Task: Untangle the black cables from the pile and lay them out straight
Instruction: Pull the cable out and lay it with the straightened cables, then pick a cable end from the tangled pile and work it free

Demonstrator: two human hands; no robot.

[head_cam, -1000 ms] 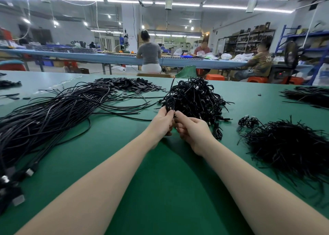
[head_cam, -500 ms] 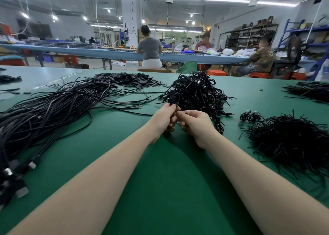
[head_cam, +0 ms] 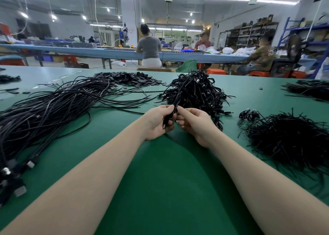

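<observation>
A heap of coiled black cables [head_cam: 195, 90] sits on the green table [head_cam: 160, 181] just beyond my hands. My left hand [head_cam: 157, 122] grips a bundled black cable [head_cam: 175, 103] that rises from my fingers toward the heap. My right hand [head_cam: 194, 122] pinches the same cable beside the left thumb. Straightened black cables [head_cam: 49, 110] lie in a long sweep at the left, their plug ends near the front left edge.
A mound of short black ties [head_cam: 292, 140] lies at the right, with a small coiled cable [head_cam: 249, 114] beside it. Flat black pieces [head_cam: 131, 79] are heaped at the back. More black strands [head_cam: 309, 89] lie far right. People sit at a blue bench [head_cam: 114, 52] behind.
The coiled loop held above my fingers has been pulled out into a longer strand toward the heap. My left hand has turned palm-up and both hands have shifted slightly nearer.
</observation>
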